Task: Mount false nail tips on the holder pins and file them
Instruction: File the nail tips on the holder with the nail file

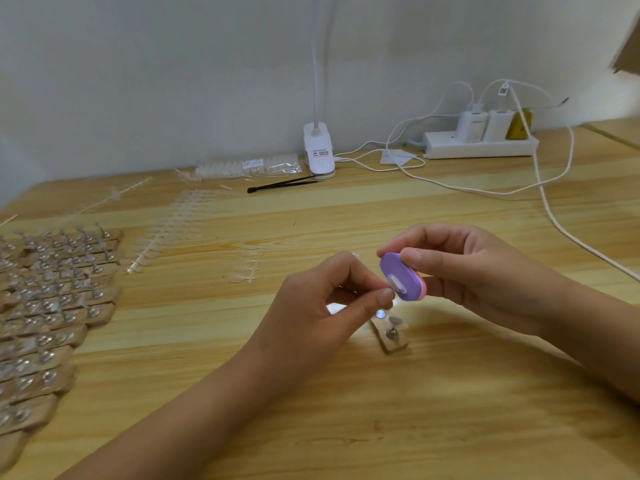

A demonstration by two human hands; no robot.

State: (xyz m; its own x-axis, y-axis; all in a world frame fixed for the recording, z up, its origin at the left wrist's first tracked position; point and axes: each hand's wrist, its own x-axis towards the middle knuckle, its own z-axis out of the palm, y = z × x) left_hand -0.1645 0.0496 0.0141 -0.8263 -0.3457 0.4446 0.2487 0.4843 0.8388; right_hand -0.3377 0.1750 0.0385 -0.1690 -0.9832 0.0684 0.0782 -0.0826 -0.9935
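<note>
left hand (332, 299) pinches nail tip (394, 283) steady; right hand (460, 268) pinches purple file (401, 277) flat against it to rub.

Wooden worktop (346, 410): white clip lamp (318, 150) at back wall, power strip (481, 146) right of it, two chargers (472, 124) plugged in, white cables (554, 216) trailing. Thin black tool (282, 184) beside lamp.
</note>
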